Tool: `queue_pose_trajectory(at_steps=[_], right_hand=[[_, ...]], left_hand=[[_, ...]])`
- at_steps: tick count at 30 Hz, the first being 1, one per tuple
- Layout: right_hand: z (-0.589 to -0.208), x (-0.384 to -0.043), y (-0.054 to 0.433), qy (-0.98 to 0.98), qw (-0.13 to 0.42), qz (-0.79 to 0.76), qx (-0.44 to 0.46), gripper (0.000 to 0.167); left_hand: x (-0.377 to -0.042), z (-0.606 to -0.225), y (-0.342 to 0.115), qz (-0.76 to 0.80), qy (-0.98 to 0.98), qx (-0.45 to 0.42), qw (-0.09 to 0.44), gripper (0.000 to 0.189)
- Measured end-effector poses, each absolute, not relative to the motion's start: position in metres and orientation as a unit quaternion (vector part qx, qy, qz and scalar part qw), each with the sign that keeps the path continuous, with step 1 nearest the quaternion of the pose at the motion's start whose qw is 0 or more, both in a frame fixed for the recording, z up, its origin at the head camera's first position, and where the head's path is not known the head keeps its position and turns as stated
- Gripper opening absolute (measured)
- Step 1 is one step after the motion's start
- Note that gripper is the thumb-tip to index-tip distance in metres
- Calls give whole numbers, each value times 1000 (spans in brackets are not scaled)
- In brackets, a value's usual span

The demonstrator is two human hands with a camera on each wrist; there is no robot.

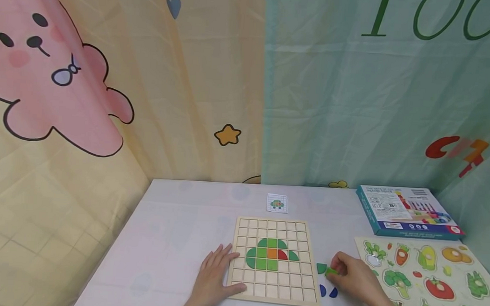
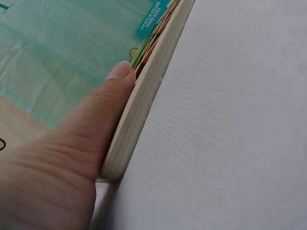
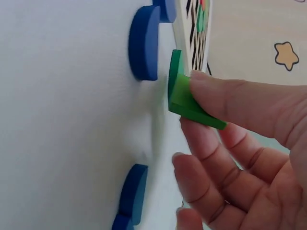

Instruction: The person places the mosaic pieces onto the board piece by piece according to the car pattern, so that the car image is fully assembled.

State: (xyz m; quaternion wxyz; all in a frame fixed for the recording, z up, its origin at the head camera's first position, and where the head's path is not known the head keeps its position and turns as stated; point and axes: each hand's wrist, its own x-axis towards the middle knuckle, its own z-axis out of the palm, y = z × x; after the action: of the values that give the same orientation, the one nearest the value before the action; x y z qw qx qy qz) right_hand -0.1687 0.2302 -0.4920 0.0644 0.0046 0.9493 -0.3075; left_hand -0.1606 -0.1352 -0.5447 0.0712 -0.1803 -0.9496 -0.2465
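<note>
My right hand [image 1: 353, 274] pinches a light green square tile [image 3: 184, 93] between thumb and fingers, just right of the wooden grid board [image 1: 276, 293]. A dark green quarter-round tile [image 1: 321, 268] lies close beside it, with two dark blue curved tiles [image 1: 322, 290] nearer the front. My left hand [image 1: 213, 280] rests at the board's left edge, fingers spread and thumb [image 2: 103, 105] along the rim. In the board's middle sit light green squares [image 1: 262, 253], dark green rounded tiles [image 1: 282, 244], an orange square [image 1: 272, 253] and a red quarter-round [image 1: 282, 255].
Behind the board lies a small pattern card [image 1: 277, 203] with a similar coloured figure. A flat product box [image 1: 410, 212] stands at the back right. Before it a sheet of vegetable pictures [image 1: 421, 269] reaches under the right forearm. Curtains hang behind the white table [image 1: 173, 223].
</note>
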Motion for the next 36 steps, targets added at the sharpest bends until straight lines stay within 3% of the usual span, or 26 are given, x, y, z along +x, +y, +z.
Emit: queue_pose_trajectory(at_steps=[8, 36], right_hand=[[-493, -173, 214, 933, 13, -359, -26, 23], [-498, -187, 157, 903, 12, -387, -184, 16]], left_hand=[[-161, -545, -136, -248, -951, -174, 66, 81], [-161, -543, -134, -249, -951, -173, 57, 80]])
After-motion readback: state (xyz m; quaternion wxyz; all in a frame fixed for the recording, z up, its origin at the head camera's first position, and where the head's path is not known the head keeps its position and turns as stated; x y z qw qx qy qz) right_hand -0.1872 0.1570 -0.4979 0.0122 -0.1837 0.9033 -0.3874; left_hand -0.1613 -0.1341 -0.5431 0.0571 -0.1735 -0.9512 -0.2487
